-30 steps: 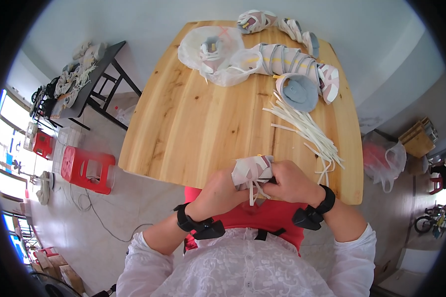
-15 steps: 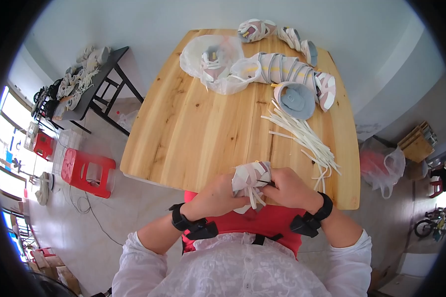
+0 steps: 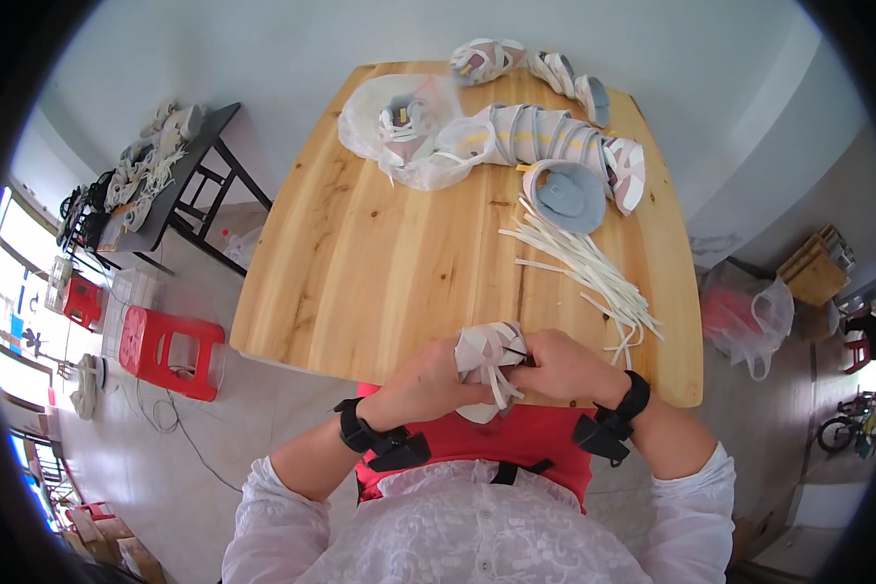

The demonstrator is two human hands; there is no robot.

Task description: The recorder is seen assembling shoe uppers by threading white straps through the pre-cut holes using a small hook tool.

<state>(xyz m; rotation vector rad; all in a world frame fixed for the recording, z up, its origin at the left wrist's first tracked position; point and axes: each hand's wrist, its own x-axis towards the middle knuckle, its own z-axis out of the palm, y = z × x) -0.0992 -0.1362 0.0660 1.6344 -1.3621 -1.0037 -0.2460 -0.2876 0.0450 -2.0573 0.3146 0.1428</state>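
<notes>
At the table's near edge, my left hand [image 3: 426,382] is closed round the side of a shoe upper [image 3: 477,362] in white and pale pink. A flat white shoelace [image 3: 501,387] hangs in loops from its front. My right hand [image 3: 565,368] is pinched at the upper's other side, its fingers round a thin dark tool [image 3: 512,351] whose tip lies against the lacing. The tool's kind and most of its length are hidden by the fingers. Beyond my right hand, a bundle of loose white laces [image 3: 594,268] lies on the wooden table [image 3: 389,253].
A nested row of shoe uppers [image 3: 545,136] lies at the back right, with a single upper [image 3: 565,195] before it. A clear plastic bag [image 3: 360,122] holds another upper. Further uppers [image 3: 487,60] stand along the far edge. A red stool [image 3: 170,352] is on the floor at left.
My view has shifted slightly, so the table's things sit a little further left. Both hands stay on the upper, with the right hand slightly nearer the lacing.
</notes>
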